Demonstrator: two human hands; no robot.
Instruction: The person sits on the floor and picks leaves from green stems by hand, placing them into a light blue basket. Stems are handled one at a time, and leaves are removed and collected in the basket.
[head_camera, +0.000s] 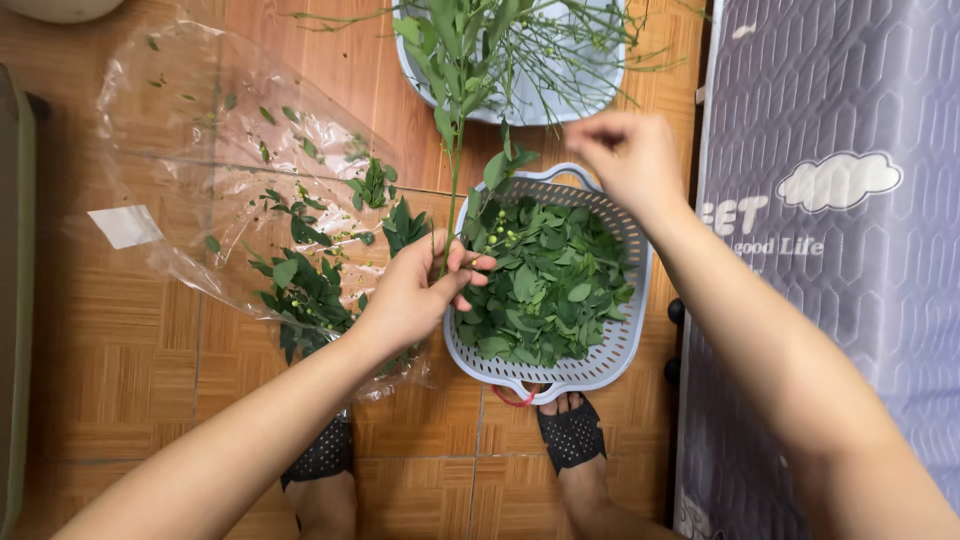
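My left hand (418, 290) pinches the lower end of a long leafy green stem (455, 120) that rises toward the top of the view. My right hand (630, 155) hovers with fingers pinched together above the far rim of a pale grey perforated basket (625, 345); whether it holds a leaf I cannot tell. The basket is filled with plucked green leaves (545, 285) and small green buds. My left hand's fingertips rest just over the basket's left rim.
A clear plastic bag (200, 170) with more leafy sprigs (300, 290) lies left on the wooden parquet floor. A pale blue basin (600, 95) of bare stems sits at the top. A grey patterned mattress (830, 200) runs along the right. My feet (570, 440) are below.
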